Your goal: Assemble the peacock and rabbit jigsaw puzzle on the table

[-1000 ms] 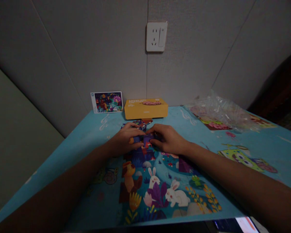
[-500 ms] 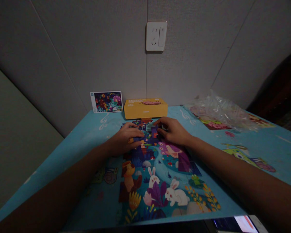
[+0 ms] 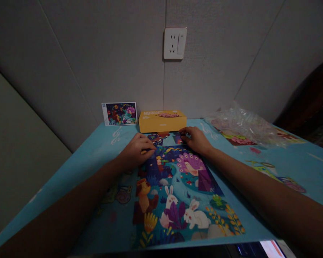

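A colourful jigsaw puzzle (image 3: 174, 186) with rabbits, a peacock and a stream lies flat on the table. At its upper left edge rests my left hand (image 3: 138, 148), fingers stretched forward and a little bent over the picture, holding nothing that I can see. My right hand (image 3: 195, 139) is beyond the puzzle's upper right part. Its thumb and fingers pinch the edge of a dark purple puzzle piece (image 3: 178, 138). Other puzzle pieces (image 3: 158, 138) with a dark blue and brown print lie between the hands, near the box.
A yellow box (image 3: 163, 122) stands against the wall, with a picture card (image 3: 121, 114) propped to its left. Crumpled clear plastic (image 3: 247, 123) covers printed sheets at the right. A phone (image 3: 261, 249) lies at the near edge. The tablecloth (image 3: 97, 154) is blue.
My right hand has moved slightly up and away from the assembled puzzle with the piece. My left hand has drawn back a little to the left, uncovering more of the picture.
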A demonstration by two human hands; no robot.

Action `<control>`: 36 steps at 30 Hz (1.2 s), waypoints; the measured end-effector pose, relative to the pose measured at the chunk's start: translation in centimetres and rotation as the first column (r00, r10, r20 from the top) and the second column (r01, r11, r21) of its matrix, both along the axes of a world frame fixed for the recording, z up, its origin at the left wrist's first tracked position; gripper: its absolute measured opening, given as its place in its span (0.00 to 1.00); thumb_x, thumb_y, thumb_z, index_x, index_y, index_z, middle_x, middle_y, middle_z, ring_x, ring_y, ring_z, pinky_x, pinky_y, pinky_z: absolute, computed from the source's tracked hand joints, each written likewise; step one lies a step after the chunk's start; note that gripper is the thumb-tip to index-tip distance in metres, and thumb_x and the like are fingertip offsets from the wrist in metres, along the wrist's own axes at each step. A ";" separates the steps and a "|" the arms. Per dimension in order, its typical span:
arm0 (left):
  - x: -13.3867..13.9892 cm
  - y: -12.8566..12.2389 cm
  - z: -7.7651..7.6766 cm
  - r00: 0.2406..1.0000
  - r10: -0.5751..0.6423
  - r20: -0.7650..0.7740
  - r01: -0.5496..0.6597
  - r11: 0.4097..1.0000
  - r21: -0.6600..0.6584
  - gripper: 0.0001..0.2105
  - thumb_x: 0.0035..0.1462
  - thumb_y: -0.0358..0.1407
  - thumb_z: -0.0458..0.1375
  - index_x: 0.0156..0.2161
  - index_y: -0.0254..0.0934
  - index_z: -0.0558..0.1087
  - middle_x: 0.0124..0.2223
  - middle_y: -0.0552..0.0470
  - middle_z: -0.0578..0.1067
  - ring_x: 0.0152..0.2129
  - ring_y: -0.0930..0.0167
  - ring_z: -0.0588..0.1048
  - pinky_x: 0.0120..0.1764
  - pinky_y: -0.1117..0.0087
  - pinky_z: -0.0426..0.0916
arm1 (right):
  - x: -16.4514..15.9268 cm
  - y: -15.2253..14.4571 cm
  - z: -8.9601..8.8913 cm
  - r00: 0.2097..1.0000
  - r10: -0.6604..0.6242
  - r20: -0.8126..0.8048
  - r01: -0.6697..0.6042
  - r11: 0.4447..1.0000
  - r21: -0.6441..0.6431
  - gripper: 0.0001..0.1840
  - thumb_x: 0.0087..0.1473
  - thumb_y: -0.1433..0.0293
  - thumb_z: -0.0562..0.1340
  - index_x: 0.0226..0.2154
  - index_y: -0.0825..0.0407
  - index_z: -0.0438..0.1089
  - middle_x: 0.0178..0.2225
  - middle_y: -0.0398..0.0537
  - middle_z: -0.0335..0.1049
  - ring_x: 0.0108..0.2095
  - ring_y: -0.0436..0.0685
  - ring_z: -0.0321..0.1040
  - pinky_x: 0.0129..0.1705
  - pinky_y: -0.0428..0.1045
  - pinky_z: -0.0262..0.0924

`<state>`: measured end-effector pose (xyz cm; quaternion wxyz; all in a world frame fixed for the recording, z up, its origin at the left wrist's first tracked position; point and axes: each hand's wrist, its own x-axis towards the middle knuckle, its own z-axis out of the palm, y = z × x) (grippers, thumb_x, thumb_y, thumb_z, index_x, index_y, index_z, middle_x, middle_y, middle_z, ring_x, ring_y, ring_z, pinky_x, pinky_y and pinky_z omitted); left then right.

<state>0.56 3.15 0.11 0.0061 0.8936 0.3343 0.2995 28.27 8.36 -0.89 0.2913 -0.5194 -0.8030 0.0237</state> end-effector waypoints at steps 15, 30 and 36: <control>0.0 1.3 -1.8 0.958 0.271 -0.093 -0.281 0.953 -0.113 0.21 0.57 0.40 0.60 0.56 0.38 0.72 0.56 0.43 0.70 0.52 0.58 0.64 0.57 0.53 0.57 | -0.6 -0.3 -0.3 1.000 -0.017 0.026 0.017 1.000 0.004 0.13 0.52 0.74 0.63 0.42 0.56 0.74 0.43 0.58 0.70 0.45 0.64 0.65 0.50 0.55 0.57; 0.4 0.9 -0.7 0.976 0.188 0.106 -0.187 0.982 -0.020 0.21 0.53 0.35 0.64 0.53 0.37 0.71 0.50 0.46 0.75 0.47 0.61 0.70 0.51 0.58 0.61 | -3.3 -3.5 0.3 0.945 0.310 -0.103 -0.311 0.950 0.003 0.22 0.51 0.72 0.64 0.50 0.56 0.68 0.43 0.56 0.71 0.41 0.60 0.66 0.45 0.55 0.61; 1.2 -0.4 -0.1 0.997 -0.013 0.080 0.014 1.000 -0.007 0.25 0.53 0.31 0.64 0.57 0.34 0.67 0.50 0.45 0.73 0.47 0.62 0.67 0.51 0.60 0.61 | -3.1 -3.9 0.5 0.886 0.454 -0.097 -0.460 0.886 -0.063 0.33 0.50 0.72 0.64 0.59 0.53 0.61 0.43 0.55 0.73 0.40 0.60 0.68 0.44 0.57 0.61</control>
